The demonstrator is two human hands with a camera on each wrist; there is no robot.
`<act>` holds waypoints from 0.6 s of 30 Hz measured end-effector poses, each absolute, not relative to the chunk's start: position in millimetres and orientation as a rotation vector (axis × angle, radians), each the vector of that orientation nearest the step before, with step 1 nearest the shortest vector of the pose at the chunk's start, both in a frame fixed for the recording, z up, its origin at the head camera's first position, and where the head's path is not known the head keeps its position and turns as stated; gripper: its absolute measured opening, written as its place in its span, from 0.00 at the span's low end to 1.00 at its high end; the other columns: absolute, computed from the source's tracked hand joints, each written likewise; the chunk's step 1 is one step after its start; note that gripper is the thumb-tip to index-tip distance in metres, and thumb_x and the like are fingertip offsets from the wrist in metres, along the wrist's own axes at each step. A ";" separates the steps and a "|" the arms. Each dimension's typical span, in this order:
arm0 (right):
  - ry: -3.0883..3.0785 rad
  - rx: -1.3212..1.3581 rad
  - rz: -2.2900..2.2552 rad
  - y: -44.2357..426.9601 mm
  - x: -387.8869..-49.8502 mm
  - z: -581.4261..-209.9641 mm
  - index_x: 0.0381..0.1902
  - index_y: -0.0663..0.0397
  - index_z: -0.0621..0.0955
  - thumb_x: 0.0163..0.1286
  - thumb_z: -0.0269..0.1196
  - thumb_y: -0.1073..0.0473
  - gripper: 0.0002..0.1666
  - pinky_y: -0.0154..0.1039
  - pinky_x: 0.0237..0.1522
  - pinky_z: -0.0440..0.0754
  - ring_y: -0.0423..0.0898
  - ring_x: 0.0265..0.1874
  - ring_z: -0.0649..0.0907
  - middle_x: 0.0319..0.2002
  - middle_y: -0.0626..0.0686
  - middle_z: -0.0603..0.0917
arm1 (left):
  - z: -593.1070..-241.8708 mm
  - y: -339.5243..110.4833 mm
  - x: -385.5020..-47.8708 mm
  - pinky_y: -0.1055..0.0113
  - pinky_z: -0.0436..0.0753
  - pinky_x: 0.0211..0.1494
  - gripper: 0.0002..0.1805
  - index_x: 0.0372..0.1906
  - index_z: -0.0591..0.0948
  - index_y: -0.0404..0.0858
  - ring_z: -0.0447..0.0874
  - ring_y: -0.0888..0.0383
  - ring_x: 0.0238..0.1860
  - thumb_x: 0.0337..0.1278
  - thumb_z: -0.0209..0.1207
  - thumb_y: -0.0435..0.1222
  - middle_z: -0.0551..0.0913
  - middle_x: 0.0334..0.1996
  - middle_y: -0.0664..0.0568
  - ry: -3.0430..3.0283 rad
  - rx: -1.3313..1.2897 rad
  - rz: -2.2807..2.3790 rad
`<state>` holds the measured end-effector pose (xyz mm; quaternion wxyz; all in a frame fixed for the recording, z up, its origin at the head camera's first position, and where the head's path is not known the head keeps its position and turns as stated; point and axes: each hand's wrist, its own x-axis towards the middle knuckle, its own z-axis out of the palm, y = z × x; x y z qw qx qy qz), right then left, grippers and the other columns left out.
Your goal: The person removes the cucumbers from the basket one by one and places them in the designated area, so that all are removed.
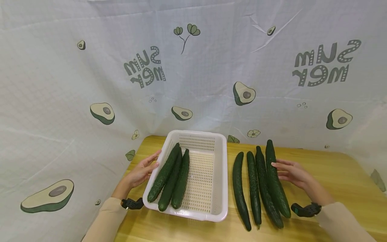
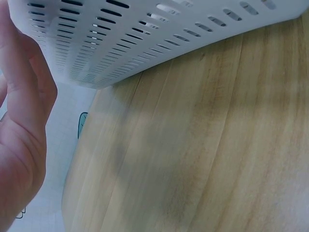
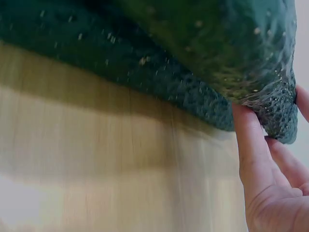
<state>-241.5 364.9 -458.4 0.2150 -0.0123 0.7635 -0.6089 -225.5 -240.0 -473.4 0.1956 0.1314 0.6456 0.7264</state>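
- The left hand (image 1: 140, 173) is held part-open, its fingers relaxed; the outer left side of the white basket (image 1: 224, 181) is touched by them.
- The right hand (image 1: 294, 173) is partly closed: the outermost cucumber (image 1: 275, 179) is pinched near its far end, with fingers seen on both of its sides in the right wrist view. Whether it is lifted off the table (image 1: 326, 168) cannot be told.
- Just to the left of the pinched cucumber, and partly overlapped by it in the head view, the second cucumber (image 1: 264, 183) is seen.
- Farther left, the third cucumber (image 1: 254, 188) and the curved cucumber (image 1: 239, 190) are laid lengthwise, the curved one nearest the basket.
- Inside the basket, three cucumbers (image 1: 182, 179) are placed side by side along the left wall, leaning slightly; the right part of the slotted floor is left bare.
- A dark strap is worn on each wrist, the left strap (image 1: 133, 203) and the right strap (image 1: 306, 210), below pale sleeves (image 1: 344, 222).
- The wood-grained table is backed by a pale cloth (image 1: 205, 84), printed with avocados, flowers and mirrored lettering.
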 end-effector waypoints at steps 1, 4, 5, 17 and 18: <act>2.132 -0.035 -1.676 366.1 -241.2 -459.1 0.75 0.76 0.42 0.81 0.51 0.51 0.46 0.42 0.51 0.82 0.58 0.59 0.78 0.72 0.78 0.51 | -473.4 -240.0 -225.3 0.61 0.86 0.42 0.35 0.81 0.49 0.48 0.84 0.56 0.47 0.78 0.47 0.33 0.58 0.68 0.46 1.811 0.366 2.035; 2.140 -0.023 -1.681 369.9 -240.5 -461.4 0.75 0.77 0.44 0.80 0.54 0.52 0.46 0.43 0.51 0.83 0.58 0.58 0.78 0.67 0.72 0.67 | -473.6 -239.8 -225.1 0.61 0.86 0.42 0.35 0.81 0.49 0.47 0.84 0.56 0.47 0.78 0.47 0.33 0.58 0.67 0.46 1.815 0.362 2.038; 2.136 -0.025 -1.689 371.2 -240.4 -462.2 0.75 0.78 0.45 0.79 0.54 0.52 0.46 0.43 0.51 0.83 0.55 0.56 0.80 0.64 0.68 0.71 | -473.7 -239.7 -225.0 0.61 0.86 0.42 0.35 0.81 0.49 0.47 0.83 0.56 0.47 0.78 0.47 0.33 0.58 0.67 0.46 1.816 0.362 2.039; 2.078 -0.047 -1.735 377.5 -239.8 -470.7 0.73 0.81 0.45 0.77 0.57 0.57 0.46 0.45 0.48 0.84 0.45 0.44 0.86 0.52 0.49 0.82 | -473.9 -239.4 -225.5 0.62 0.86 0.41 0.34 0.81 0.49 0.48 0.83 0.56 0.47 0.79 0.46 0.33 0.57 0.69 0.46 1.818 0.361 2.030; 2.074 -0.043 -1.738 377.4 -239.7 -471.3 0.73 0.81 0.45 0.77 0.58 0.57 0.46 0.45 0.47 0.85 0.45 0.43 0.86 0.51 0.49 0.82 | -474.1 -239.6 -225.4 0.61 0.86 0.42 0.34 0.81 0.49 0.49 0.83 0.55 0.47 0.79 0.46 0.33 0.57 0.69 0.46 1.819 0.362 2.029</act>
